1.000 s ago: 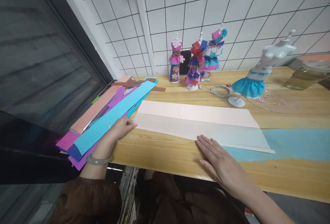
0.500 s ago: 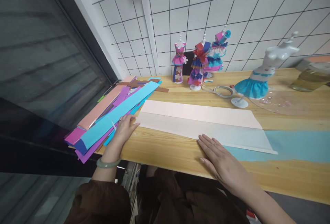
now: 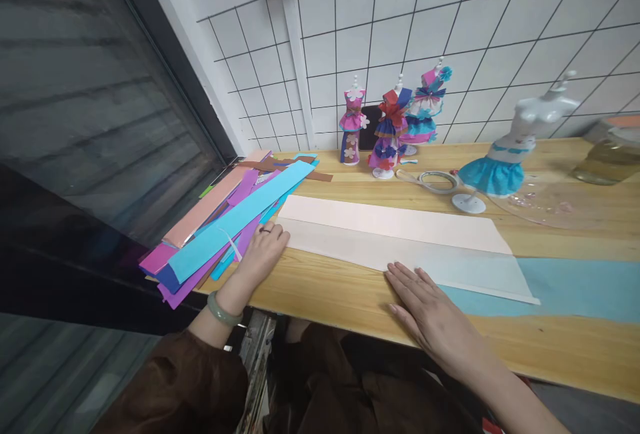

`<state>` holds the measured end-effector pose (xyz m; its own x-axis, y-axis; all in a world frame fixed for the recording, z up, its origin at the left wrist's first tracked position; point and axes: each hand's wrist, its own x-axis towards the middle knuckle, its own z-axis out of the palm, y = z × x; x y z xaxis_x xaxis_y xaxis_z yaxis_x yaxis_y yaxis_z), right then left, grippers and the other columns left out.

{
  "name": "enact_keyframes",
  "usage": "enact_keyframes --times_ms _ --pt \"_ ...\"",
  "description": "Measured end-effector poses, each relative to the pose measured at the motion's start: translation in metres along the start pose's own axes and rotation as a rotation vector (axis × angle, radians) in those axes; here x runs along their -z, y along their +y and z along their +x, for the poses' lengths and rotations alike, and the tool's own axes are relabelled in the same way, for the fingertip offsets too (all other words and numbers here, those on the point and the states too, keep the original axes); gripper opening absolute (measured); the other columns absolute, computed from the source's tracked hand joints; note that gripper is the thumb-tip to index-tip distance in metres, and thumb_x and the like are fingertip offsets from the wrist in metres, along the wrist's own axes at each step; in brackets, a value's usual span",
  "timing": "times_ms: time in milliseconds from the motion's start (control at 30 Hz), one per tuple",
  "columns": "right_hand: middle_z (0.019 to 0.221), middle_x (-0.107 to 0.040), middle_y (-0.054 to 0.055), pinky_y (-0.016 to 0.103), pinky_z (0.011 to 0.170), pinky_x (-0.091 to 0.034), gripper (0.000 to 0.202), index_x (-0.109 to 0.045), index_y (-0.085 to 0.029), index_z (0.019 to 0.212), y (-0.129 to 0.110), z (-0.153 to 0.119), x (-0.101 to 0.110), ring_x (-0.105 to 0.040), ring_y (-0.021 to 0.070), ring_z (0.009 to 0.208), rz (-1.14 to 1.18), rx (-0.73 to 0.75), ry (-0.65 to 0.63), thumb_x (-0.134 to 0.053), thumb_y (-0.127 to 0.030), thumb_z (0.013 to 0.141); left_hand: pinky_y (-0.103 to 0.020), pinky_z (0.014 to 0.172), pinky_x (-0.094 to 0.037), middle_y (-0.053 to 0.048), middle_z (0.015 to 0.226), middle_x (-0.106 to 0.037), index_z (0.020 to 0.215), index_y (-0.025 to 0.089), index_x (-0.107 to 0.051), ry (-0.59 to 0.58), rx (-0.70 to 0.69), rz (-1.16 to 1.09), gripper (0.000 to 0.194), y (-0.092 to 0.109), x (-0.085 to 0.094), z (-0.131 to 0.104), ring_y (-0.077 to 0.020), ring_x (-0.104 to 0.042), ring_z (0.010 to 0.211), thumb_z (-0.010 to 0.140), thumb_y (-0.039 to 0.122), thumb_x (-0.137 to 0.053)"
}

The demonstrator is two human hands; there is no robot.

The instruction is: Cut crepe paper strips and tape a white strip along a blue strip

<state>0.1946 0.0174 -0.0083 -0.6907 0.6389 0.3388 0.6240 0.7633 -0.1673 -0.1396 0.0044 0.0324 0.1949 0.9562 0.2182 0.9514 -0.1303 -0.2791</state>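
Note:
A long strip of pale pink crepe paper point(image 3: 390, 217) lies across the table with a fold line along its length. Its nearer half looks thinner and whiter. At its left end my left hand point(image 3: 264, 247) is closed, fingers curled down on the paper's edge; the fingertips are partly hidden. My right hand point(image 3: 425, 307) lies flat on the paper's near edge, fingers stretched out. A light blue sheet point(image 3: 580, 287) runs under the right end of the strip. Close to my left hand is a pile of coloured paper strips, a bright blue strip point(image 3: 245, 217) on top.
Several small dress forms in paper outfits, including a pink one point(image 3: 353, 121), stand by the tiled wall. A larger white dress form point(image 3: 530, 121) wears a blue skirt. Rolls of tape point(image 3: 437, 182), a clear plate point(image 3: 545, 204) and a jar point(image 3: 607, 157) are along the back.
My left hand has moved slightly up and right along the paper's left end, and its fingers have curled in. My right hand stays flat in place. The view has shifted slightly.

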Motion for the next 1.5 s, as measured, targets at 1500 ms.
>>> enact_keyframes --times_ms 1500 --pt "0.133 -0.039 0.009 0.043 0.101 -0.032 0.052 -0.039 -0.013 0.129 0.004 -0.001 -0.004 -0.033 0.0223 0.124 -0.022 0.01 -0.027 -0.041 -0.04 0.084 -0.043 0.097 -0.026 -0.01 0.135 -0.035 0.127 0.015 -0.037 -0.013 -0.132 -0.386 0.067 0.129 0.017 -0.008 -0.0264 -0.034 0.118 0.08 0.061 -0.025"
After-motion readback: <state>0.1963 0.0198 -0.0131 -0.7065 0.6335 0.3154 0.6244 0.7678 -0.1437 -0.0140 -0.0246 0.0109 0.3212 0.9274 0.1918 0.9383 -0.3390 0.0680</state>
